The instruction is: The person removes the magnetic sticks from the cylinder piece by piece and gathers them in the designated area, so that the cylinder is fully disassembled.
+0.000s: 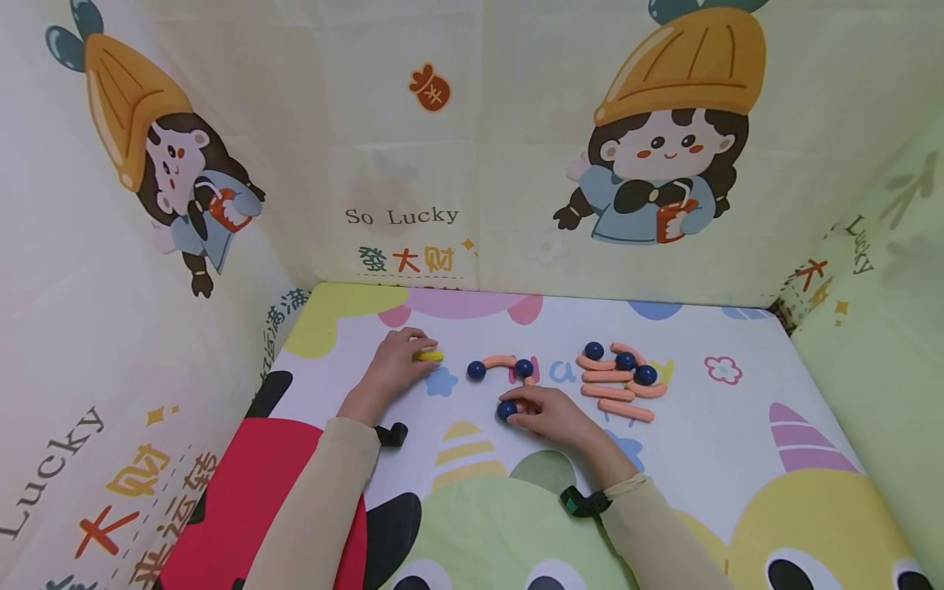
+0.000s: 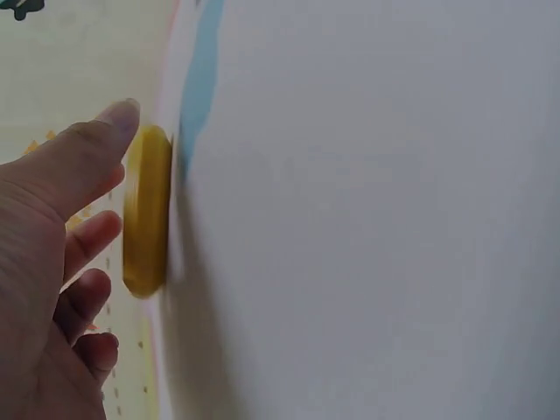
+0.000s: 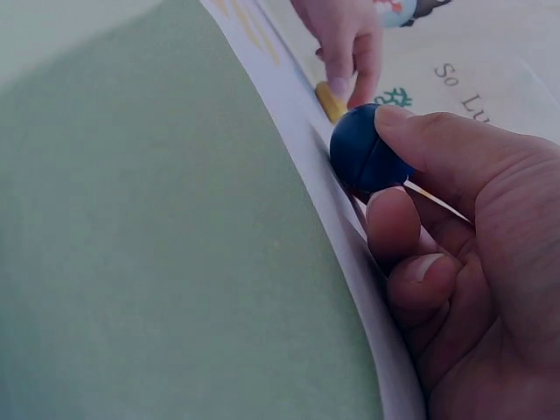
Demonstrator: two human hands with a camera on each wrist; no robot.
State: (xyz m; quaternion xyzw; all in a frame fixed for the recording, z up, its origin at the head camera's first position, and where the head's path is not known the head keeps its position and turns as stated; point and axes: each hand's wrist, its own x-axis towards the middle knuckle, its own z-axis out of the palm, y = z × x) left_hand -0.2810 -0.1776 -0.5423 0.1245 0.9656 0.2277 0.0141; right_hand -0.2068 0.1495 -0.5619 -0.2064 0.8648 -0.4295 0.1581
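In the head view, my left hand (image 1: 396, 365) is at a yellow rod (image 1: 428, 356), with thumb and fingertips right at it. The left wrist view shows that rod (image 2: 147, 210) lengthwise beside the thumb, other fingers loosely curled. My right hand (image 1: 555, 419) pinches a dark blue ball (image 1: 506, 410) between thumb and fingers. A thin seam crosses the ball (image 3: 367, 150) in the right wrist view. A pink rod (image 1: 529, 381) runs from another blue ball (image 1: 524, 368) towards the right hand, which hides its end. A curved pink rod (image 1: 500, 360) joins that ball to a third one (image 1: 476, 371).
To the right lies a group of straight pink rods (image 1: 608, 392), curved pink rods (image 1: 647, 391) and blue balls (image 1: 645, 375). A cartoon-printed cloth (image 1: 693, 434) covers the table. Printed fabric walls (image 1: 509, 188) enclose it at the back and both sides.
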